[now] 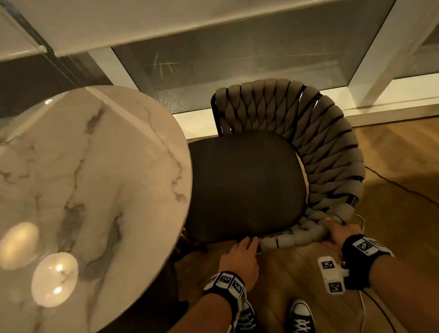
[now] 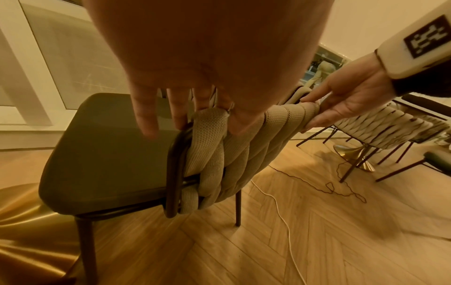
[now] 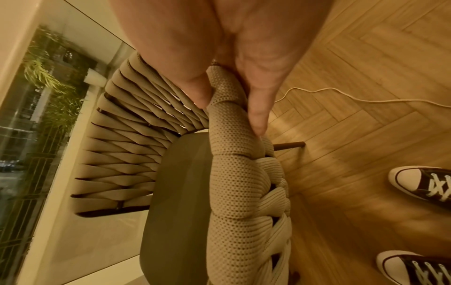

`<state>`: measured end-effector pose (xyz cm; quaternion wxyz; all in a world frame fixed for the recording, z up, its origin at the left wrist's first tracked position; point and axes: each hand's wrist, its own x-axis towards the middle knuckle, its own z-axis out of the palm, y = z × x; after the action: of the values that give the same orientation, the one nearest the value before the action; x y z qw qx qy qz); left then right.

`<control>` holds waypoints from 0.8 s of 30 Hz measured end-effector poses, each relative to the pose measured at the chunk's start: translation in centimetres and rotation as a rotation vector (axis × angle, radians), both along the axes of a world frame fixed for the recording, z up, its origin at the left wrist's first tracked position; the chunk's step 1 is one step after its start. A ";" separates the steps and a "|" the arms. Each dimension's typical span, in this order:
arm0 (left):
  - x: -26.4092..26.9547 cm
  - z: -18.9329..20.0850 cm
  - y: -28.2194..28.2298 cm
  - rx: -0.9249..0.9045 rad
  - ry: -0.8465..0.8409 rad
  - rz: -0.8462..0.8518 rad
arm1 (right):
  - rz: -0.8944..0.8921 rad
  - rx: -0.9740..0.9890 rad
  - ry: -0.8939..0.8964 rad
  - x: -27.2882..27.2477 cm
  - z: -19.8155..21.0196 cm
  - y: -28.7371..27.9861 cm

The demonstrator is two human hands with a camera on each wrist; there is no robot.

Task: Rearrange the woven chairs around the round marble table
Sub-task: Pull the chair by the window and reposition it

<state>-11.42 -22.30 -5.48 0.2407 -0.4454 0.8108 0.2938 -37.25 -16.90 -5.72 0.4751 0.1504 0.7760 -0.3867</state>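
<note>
A woven chair [image 1: 320,136] with a dark seat [image 1: 246,185] stands right of the round marble table [image 1: 75,185], its seat edge tucked slightly under the tabletop. Both my hands are on the near end of its beige woven rail. My left hand [image 1: 242,250] holds the rail's end by the dark frame, fingers [image 2: 179,115] over the inside and thumb on the outer weave. My right hand [image 1: 335,230] grips the rail further right. In the right wrist view my right hand [image 3: 229,115] pinches the thick woven band [image 3: 234,173] between thumb and fingers.
A glass window wall [image 1: 254,58] runs close behind the chair. More woven chairs [image 2: 380,123] and a gold pedestal base [image 2: 354,154] stand off to the right. A white cable [image 2: 283,221] and a dark cable [image 2: 329,187] lie on the wooden floor. My shoes [image 1: 302,320] are just behind the chair.
</note>
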 end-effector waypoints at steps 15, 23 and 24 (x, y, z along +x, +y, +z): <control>1.7 -1.3 -0.4 -0.053 0.072 0.056 | -0.016 -0.029 0.071 2.4 0.1 0.4; 0.4 -1.9 0.1 -0.071 0.060 0.179 | 0.032 -0.012 0.133 0.7 0.2 -0.3; 0.1 -1.8 0.0 -0.072 0.069 0.184 | 0.045 -0.009 0.132 0.4 0.3 -0.5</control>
<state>-11.36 -22.29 -7.24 0.1684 -0.5159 0.7844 0.3004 -36.89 -17.40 -5.42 0.4321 0.1050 0.8070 -0.3886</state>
